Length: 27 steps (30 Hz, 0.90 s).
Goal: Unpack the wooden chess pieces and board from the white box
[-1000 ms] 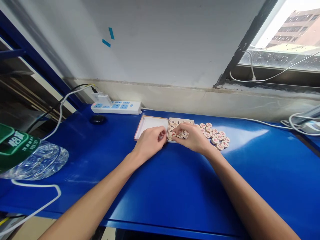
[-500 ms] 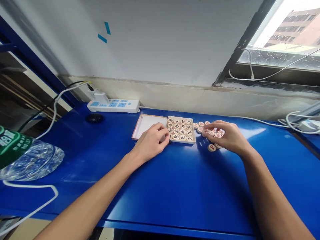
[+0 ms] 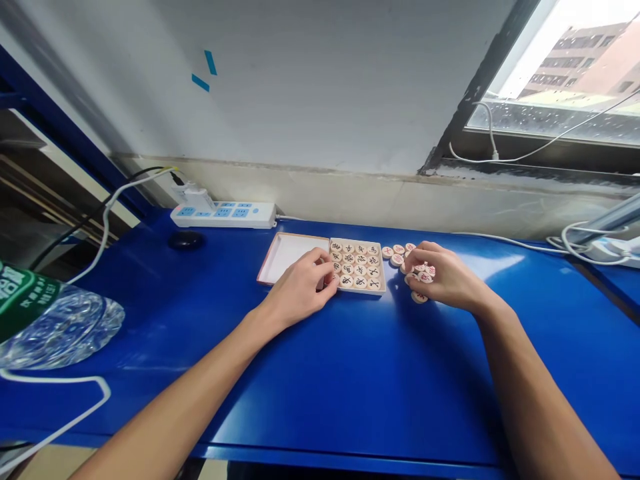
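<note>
A shallow box (image 3: 384, 288) holds rows of round wooden Chinese chess pieces (image 3: 361, 260) with black characters. At its left edge my left hand (image 3: 303, 290) is closed, thumb and fingertips against the near left corner and hiding part of it. To the right of the box lies a loose heap of red-marked Chinese chess pieces (image 3: 397, 259), several in number. Over this heap my right hand (image 3: 447, 275) is bent, fingertips and thumb pinched at a piece and partly covering others. The box lid (image 3: 290, 252) lies left of the box, inner side up.
A white power strip (image 3: 260, 215) stands against the wall, with a black mouse-like object (image 3: 186, 240) before it. The large water bottle (image 3: 75, 327) is at the left. Cables (image 3: 515, 241) run along the right back of the blue table (image 3: 350, 393).
My right hand has lowered slightly among the red-marked pieces, covering different ones. My left hand stays by the box corner. The whole view has shifted a little.
</note>
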Motion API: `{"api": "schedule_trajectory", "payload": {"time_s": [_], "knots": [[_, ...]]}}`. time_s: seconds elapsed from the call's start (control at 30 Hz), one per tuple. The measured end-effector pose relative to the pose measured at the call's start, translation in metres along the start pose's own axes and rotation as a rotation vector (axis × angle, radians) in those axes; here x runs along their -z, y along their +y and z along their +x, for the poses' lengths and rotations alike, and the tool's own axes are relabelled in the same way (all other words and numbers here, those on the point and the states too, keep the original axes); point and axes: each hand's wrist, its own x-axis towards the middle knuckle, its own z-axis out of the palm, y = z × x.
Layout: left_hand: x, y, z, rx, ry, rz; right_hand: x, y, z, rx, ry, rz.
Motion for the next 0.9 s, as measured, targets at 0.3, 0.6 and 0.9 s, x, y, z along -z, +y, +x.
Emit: {"api": "schedule_trajectory", "payload": {"time_s": [0.3,0.6,0.9], "knots": [[0.001,0.004,-0.002,0.045,-0.015,-0.139,-0.02,-0.026,0.015,0.073,0.204,0.035],[0.002,0.005,0.001,0.123,0.103,-0.04,-0.043,-0.044,0.035,0.093,0.158,-0.256],[-0.004,0.007,0.001,0.158,0.065,-0.006,-0.056,-0.055,0.049,-0.087,0.184,-0.296]]}}
